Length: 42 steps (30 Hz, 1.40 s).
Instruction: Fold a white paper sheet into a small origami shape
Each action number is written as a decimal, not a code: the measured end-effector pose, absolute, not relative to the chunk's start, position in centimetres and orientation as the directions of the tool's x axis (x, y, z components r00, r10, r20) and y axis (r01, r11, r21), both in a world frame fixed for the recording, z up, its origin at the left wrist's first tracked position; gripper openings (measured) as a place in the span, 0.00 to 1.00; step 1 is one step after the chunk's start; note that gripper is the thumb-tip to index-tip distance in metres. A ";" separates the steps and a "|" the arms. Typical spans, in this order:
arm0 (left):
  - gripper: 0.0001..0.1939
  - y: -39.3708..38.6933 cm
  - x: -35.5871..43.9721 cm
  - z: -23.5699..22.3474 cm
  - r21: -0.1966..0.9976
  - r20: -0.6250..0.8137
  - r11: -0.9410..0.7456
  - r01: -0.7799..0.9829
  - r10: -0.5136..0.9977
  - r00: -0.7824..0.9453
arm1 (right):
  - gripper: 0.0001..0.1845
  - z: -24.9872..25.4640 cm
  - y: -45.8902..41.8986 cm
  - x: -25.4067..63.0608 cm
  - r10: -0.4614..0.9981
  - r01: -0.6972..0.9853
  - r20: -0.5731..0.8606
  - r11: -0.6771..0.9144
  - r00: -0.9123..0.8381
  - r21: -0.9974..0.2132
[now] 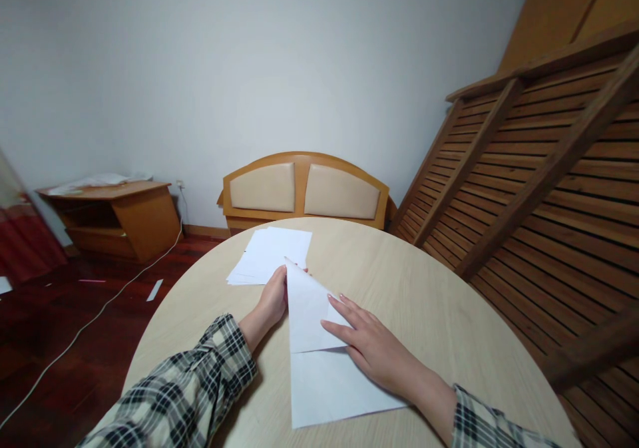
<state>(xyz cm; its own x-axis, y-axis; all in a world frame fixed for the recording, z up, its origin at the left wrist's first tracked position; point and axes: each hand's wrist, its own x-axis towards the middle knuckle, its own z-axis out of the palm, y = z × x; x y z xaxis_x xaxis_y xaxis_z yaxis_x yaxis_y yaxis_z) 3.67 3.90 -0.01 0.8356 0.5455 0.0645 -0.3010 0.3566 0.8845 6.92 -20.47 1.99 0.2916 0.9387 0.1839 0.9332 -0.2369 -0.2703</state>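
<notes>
A white sheet of paper (329,388), partly folded over on itself, lies in front of me on the round table (399,275). My left hand (273,298) pinches the sheet's upper left edge, thumb on top and the other fingers mostly hidden behind the paper. Across the folded layer my right hand (367,338) lies with its fingers spread, fingertips touching the slanted folded edge. Just beyond my left hand rests a small stack of white paper sheets (272,251), slightly fanned.
Behind the table stands a wooden headboard (299,185) with cream panels. A slatted wooden frame (539,162) leans at the right. On the left are a low wooden cabinet (134,222), a white cable (117,295) across the dark red floor, and paper scraps (155,290).
</notes>
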 end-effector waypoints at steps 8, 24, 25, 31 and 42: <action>0.24 3.0 2.6 0.8 0.878 0.133 0.360 -0.314 0.447 0.885 | 0.31 2.6 -20.5 6.0 0.931 0.927 0.206 -0.235 0.301 -0.292; 0.15 -0.6 1.8 0.7 0.962 0.264 -0.029 -0.273 0.372 0.890 | 0.29 2.5 -19.9 7.9 0.743 0.228 0.040 -0.153 0.669 -0.962; 0.16 -0.8 1.8 0.7 0.962 0.266 -0.042 -0.270 0.371 0.890 | 0.29 2.7 -19.8 7.5 0.754 0.214 0.035 -0.141 0.656 -0.967; 0.22 -1.0 1.6 0.7 0.969 0.218 0.040 -0.244 0.332 0.918 | 0.29 3.3 -19.4 6.2 0.789 0.003 -0.104 -0.133 0.606 -0.991; 0.25 -0.8 1.5 0.6 0.968 0.151 0.153 -0.201 0.290 0.945 | 0.27 2.6 -19.2 6.5 0.794 -0.129 -0.144 -0.083 0.590 -0.988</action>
